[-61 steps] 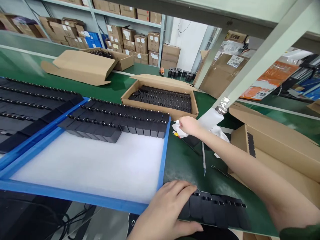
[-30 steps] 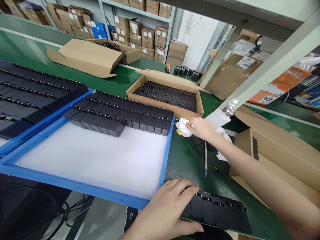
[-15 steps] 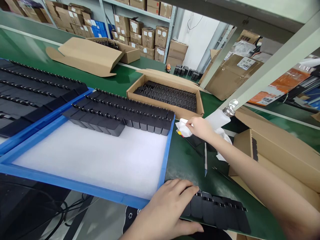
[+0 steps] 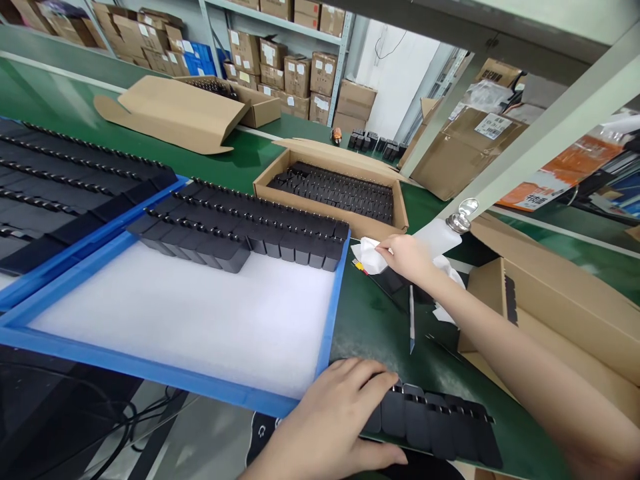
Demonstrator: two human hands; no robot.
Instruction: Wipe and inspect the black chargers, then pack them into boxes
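White crumpled tissue (image 4: pixel 371 256): pinched in our right hand (image 4: pixel 407 259) beside translucent-white plastic bottle (image 4: pixel 440 239) | row of black blocks (image 4: pixel 435 423): green bench (image 4: pixel 370 333) edge, our left hand (image 4: pixel 333 417) straddling one end, likely keeping it aligned; can't tell if gripping

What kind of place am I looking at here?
Probably a small factory or packing workshop. Look-alike black parts stand in rows in a blue-edged tray, an open cardboard box on the green bench holds more, and shelves behind carry cartons.
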